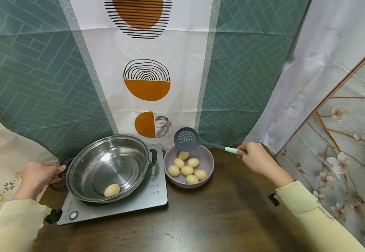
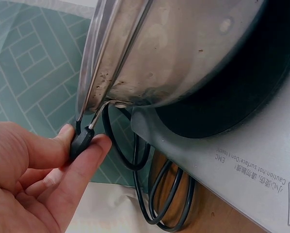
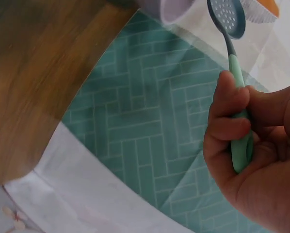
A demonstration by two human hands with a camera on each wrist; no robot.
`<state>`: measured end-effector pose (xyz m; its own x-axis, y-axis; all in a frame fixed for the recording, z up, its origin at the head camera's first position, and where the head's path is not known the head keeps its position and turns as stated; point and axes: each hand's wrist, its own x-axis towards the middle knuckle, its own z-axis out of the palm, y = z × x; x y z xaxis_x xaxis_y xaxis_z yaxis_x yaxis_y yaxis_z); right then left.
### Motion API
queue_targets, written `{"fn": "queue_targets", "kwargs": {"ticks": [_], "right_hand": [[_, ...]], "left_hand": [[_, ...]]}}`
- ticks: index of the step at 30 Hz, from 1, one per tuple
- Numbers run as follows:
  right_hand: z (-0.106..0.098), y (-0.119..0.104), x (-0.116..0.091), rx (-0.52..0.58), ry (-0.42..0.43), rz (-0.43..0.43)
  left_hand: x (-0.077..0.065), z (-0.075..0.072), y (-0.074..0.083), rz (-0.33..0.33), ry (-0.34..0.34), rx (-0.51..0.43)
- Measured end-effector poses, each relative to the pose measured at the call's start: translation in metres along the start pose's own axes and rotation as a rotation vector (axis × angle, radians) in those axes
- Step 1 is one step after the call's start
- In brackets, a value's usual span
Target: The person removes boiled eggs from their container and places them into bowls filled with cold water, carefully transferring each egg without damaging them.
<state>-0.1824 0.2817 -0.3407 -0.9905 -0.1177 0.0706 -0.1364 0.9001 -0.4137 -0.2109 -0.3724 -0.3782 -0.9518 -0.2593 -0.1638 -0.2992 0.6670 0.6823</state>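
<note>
My left hand (image 1: 39, 176) pinches the black left handle (image 2: 82, 141) of a wide steel pot (image 1: 89, 157), thumb on one side and fingers on the other. The pot is over a silver induction cooktop (image 1: 151, 203). A single pale egg (image 1: 111, 190) lies inside, by the near wall. With my right hand (image 1: 255, 157) I grip the mint-green handle (image 3: 237, 73) of a grey skimmer (image 1: 187, 139). Its perforated head holds nothing and hovers over the far rim of a mauve bowl (image 1: 210, 164). Several similar eggs (image 1: 187, 170) sit in that bowl.
Black cable loops (image 2: 171, 194) hang beside the cooktop's left edge. A brown wooden table (image 1: 201, 220) stretches in front of cooktop and bowl. Patterned cloth (image 1: 242, 70) rises behind, and flowered cloth (image 1: 343, 168) hangs at the right.
</note>
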Motion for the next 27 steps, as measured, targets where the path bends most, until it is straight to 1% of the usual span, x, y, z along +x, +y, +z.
{"fn": "queue_targets", "kwargs": {"ticks": [3,6,11,19,22,27], "right_hand": [[-0.001,-0.007,0.003,0.07,-0.038,0.008],[-0.002,-0.021,0.007,0.103,-0.044,-0.006],[0.0,-0.054,0.016,0.148,-0.04,-0.033],[0.013,-0.108,0.026,0.169,-0.049,-0.096],[0.022,-0.124,0.028,0.138,-0.054,-0.135],[0.038,-0.145,0.03,0.023,-0.037,-0.216]], "left_hand": [[-0.001,0.0,-0.001,0.01,-0.002,0.001],[-0.002,0.0,-0.003,0.019,0.002,0.016],[-0.002,-0.001,-0.004,0.022,0.012,0.008],[0.0,0.001,-0.001,0.013,0.007,-0.002],[0.001,0.001,-0.001,0.012,0.006,-0.012],[0.0,0.0,-0.001,0.022,0.005,-0.006]]}}
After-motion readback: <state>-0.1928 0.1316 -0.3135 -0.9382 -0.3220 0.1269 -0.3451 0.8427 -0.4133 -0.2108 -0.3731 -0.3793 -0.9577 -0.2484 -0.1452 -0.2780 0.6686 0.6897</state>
